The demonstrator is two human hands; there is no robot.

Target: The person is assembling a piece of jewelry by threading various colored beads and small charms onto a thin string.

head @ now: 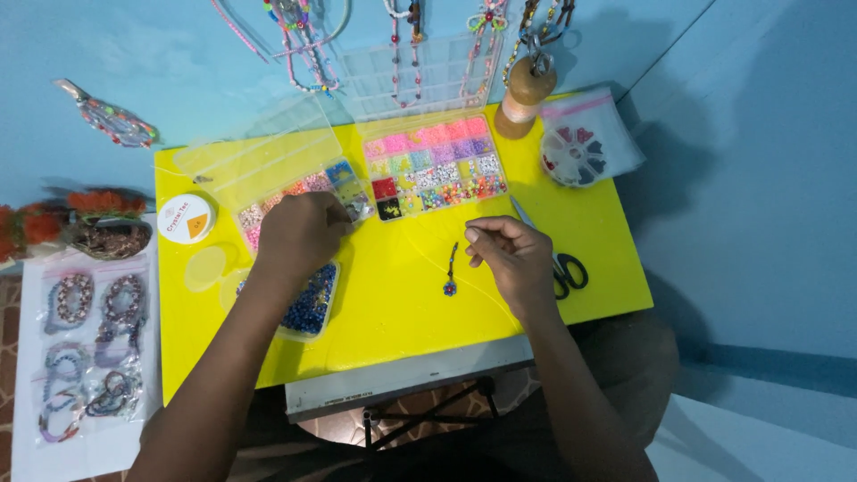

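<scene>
Beaded strand (pixel 452 270) hangs pinched in right hand (pixel 511 261) fingertips; left hand (pixel 299 234), fingers curled, reaches into bead organiser (pixel 295 192), grasp indiscernible.

Bead boxes, bags and one labelled spool on the yellow surface (pixel 571 223)

A round white spool (pixel 187 218) with an orange-marked label lies near the left edge. A clear compartment box (pixel 435 166) of pink and mixed beads sits at the back centre, its lid (pixel 420 76) raised against the blue wall; a second clear box (pixel 299 201) lies left of it. A clear zip bag (pixel 587 141) with a pink strip holds a round divided case at the back right. Clear sleeves of bracelets (pixel 89 353) lie on white sheet, far left.
</scene>
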